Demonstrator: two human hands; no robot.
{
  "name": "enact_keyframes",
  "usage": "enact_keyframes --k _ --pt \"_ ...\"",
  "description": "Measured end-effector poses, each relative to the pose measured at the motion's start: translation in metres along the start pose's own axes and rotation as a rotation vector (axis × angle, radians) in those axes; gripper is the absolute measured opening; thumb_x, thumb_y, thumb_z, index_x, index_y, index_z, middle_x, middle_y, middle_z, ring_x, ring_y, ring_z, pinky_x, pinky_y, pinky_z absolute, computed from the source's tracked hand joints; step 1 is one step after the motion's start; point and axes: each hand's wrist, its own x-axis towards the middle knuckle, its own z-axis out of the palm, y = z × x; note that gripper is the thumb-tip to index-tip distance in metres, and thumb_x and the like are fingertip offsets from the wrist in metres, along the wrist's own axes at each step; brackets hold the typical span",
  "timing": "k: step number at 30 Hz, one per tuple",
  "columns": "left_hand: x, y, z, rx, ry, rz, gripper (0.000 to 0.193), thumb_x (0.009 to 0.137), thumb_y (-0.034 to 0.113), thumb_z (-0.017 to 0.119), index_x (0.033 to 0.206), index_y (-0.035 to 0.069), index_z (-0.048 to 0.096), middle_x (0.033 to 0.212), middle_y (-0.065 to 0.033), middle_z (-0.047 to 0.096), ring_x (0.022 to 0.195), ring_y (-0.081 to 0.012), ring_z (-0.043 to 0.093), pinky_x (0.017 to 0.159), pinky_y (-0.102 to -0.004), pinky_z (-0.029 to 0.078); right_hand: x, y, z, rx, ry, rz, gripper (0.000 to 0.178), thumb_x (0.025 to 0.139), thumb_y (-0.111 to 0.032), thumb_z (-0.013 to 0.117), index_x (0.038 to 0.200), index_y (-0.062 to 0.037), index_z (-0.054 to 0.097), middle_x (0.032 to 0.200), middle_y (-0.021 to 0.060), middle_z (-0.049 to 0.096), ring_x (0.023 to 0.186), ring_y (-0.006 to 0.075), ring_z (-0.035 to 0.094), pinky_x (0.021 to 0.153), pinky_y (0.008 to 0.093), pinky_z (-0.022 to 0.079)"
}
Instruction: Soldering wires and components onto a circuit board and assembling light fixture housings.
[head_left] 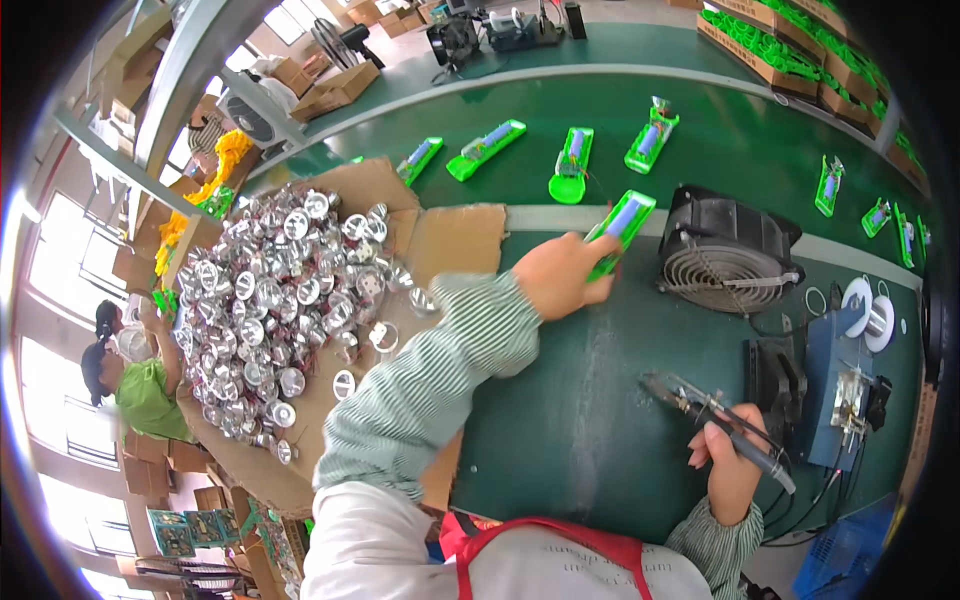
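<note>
My left hand reaches forward over the bench and grips a bright green plastic casing with a blue cylindrical cell in it. Its fingers are closed around the near end of the casing. In my right hand, low on the right, is a soldering iron with a dark handle. The iron's tip end points up and left, above the green bench top. To the left of my forearm, a large heap of silvery lamp reflectors with thin wires lies in an open cardboard box.
Beyond the bench runs a green conveyor belt carrying several green casings. A black fan stands at the back right. Near the right edge are a blue box-shaped unit, solder spools and cables. People work at the left.
</note>
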Motion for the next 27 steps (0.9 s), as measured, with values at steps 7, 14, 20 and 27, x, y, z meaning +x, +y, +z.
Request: enact_keyframes --k 7,14,20,27 --pt "-0.153 0.055 0.006 0.044 -0.134 -0.203 0.037 0.081 0.027 0.063 0.114 0.019 0.051 0.090 -0.0175 0.052 0.070 -0.0333 0.061 0.059 -0.0409 0.051 -0.011 -0.002 0.004 0.020 -0.012 -0.063 0.013 0.083 -0.001 0.056 0.093 0.0016 0.049 0.066 0.0134 0.061 0.047 0.0125 0.055 0.044 0.0216 0.045" --pt "-0.204 0.047 0.000 0.043 0.127 -0.246 0.037 0.082 0.028 0.061 0.116 0.015 0.054 0.094 -0.0126 0.059 0.078 -0.0296 0.061 0.063 -0.0381 0.051 -0.023 -0.007 0.011 0.026 -0.048 -0.106 0.013 0.083 -0.002 0.056 0.093 0.0018 0.049 0.066 0.0138 0.061 0.047 0.0130 0.055 0.044 0.0219 0.046" --pt "-0.217 -0.083 -0.021 -0.224 0.580 -0.770 0.025 0.082 0.009 0.064 0.104 -0.002 0.061 0.078 -0.0078 0.063 0.059 -0.0100 0.056 0.050 -0.0234 0.048 -0.032 -0.011 0.018 0.029 -0.062 -0.111 0.013 0.082 -0.001 0.057 0.093 0.0016 0.049 0.066 0.0133 0.061 0.047 0.0130 0.056 0.044 0.0218 0.046" --pt "-0.194 -0.105 -0.019 -0.637 0.856 -0.762 0.023 0.087 0.013 0.061 0.102 -0.005 0.060 0.081 -0.0014 0.060 0.062 -0.0067 0.053 0.047 -0.0194 0.040 -0.035 -0.010 0.021 0.006 -0.111 -0.090 0.013 0.083 0.000 0.056 0.094 0.0015 0.048 0.065 0.0134 0.061 0.047 0.0131 0.056 0.044 0.0219 0.046"
